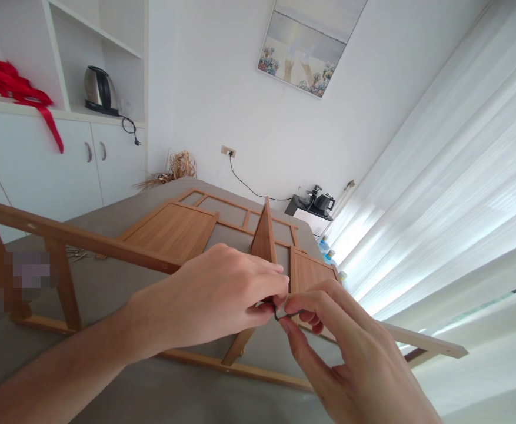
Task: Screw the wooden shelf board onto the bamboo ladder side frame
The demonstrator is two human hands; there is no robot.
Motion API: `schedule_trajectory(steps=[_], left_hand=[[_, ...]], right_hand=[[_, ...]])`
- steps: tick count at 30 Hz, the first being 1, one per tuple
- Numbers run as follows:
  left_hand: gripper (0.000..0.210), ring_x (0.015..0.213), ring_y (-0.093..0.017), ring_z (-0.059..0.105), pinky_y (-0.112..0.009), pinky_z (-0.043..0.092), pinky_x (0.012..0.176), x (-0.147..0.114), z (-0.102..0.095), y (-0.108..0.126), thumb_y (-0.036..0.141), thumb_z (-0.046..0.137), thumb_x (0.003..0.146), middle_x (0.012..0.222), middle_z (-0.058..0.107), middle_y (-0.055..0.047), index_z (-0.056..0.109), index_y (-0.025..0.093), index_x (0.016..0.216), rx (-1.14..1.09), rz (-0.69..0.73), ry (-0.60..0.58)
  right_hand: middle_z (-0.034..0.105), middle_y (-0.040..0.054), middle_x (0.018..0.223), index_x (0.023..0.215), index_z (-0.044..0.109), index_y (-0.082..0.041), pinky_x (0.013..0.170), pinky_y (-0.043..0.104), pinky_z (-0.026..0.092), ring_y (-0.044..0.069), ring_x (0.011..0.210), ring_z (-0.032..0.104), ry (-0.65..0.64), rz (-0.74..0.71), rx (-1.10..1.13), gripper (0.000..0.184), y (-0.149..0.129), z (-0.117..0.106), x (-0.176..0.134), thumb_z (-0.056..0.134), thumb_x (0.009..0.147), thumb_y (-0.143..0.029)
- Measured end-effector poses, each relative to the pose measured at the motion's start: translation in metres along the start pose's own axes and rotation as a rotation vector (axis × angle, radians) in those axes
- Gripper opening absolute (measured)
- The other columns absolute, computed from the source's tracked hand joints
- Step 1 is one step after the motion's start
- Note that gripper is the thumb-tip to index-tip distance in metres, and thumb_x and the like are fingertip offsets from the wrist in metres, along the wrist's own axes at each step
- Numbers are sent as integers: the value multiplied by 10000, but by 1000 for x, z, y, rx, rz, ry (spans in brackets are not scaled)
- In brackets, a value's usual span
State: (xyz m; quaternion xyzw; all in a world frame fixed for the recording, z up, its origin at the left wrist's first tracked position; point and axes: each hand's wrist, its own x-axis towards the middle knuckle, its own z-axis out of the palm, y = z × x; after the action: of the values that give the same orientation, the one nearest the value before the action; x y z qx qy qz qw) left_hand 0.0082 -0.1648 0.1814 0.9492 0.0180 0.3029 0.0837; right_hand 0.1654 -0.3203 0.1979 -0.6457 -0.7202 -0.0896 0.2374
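A wooden frame (107, 246) stands in front of me, its long top rail passing behind both hands. My left hand (222, 294) is closed at the middle of that rail, thumb and fingers pinched around the wood beside a joint. What lies under its fingertips is mostly hidden. My right hand (350, 347) pinches a small dark bent rod that looks like an Allen key (277, 314), close to the left fingertips. Behind the hands an upright wooden panel (264, 232) meets the frame near this spot. A lower rail (266, 372) runs beneath.
More wooden panels (173, 229) and a slatted frame (226, 209) lie on the grey-covered surface (107, 221). A kettle (101, 88) and red ribbon (15, 82) sit on shelves at left. White curtains (452, 176) hang at right. Behind is a small black-topped stand (313, 212).
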Motion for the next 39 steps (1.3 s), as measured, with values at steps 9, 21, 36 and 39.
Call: schedule_trajectory(steps=[9,21,36,39], left_hand=[[124,980,-153,723,-214,531,860,1,-1,0,161,578,913,983,759,17,656,231,846,-23,-5,-12],[119,992,-142,716,-192,514,844,0,-1,0,155,591,895,985,760,27,646,232,822,-20,-8,-16],[122,968,-131,718,-189,515,854,1,-1,0,162,590,904,975,757,35,654,235,830,-29,-2,-21],[119,981,-132,716,-187,514,850,1,-2,0,173,586,914,969,756,33,657,233,840,-22,0,-23]], right_hand=[[625,43,940,932,671,-249,570,200,522,136,762,653,5,26,-14,114,7,-4,-4,564,972,-249],[600,-37,667,705,531,-223,518,218,382,111,581,562,-262,33,86,300,4,5,3,482,999,-186],[565,-45,637,671,523,-215,496,212,336,92,543,508,-251,25,140,306,4,6,6,500,968,-146],[562,-48,633,678,532,-216,525,212,342,91,541,480,-232,35,160,289,5,10,3,513,959,-151]])
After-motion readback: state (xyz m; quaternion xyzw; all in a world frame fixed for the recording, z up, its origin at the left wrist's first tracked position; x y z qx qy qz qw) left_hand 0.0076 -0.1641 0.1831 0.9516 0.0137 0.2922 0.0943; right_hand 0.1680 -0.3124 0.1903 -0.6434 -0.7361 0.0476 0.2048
